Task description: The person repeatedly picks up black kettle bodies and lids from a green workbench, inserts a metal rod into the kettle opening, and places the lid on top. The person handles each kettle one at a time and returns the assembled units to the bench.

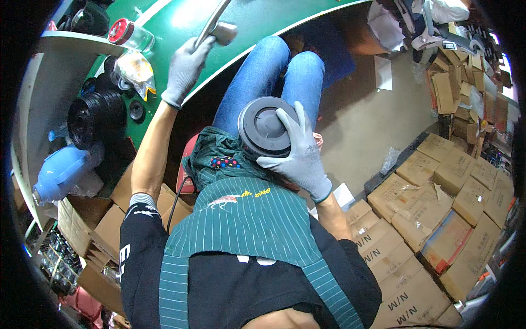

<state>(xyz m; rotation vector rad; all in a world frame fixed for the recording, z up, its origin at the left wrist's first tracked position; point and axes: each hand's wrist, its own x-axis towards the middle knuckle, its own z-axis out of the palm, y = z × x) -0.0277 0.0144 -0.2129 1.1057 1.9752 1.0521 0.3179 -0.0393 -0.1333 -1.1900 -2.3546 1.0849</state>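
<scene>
On my lap rests a round dark grey drum-shaped part (pixel 262 125) with concentric rings on its top face. My right hand (pixel 300 153), in a grey glove, grips it from the right, with fingers on the top face and thumb at the near rim. Up at the left, over the green tabletop, my gloved left hand (pixel 189 68) is closed around a hand tool (pixel 215 23). It shows a long grey metal bar and a blurred blunt block beside it; its exact kind is unclear. The tool is well apart from the drum-shaped part.
The green table (pixel 263 24) lies ahead, carrying a clear jar with a red lid (pixel 131 35), a plastic bag (pixel 136 71) and stacked black round parts (pixel 94 118). A blue bottle-like container (pixel 61 170) stands left. Cardboard boxes (pixel 419 197) fill the right side; open cartons (pixel 123 211) stand left.
</scene>
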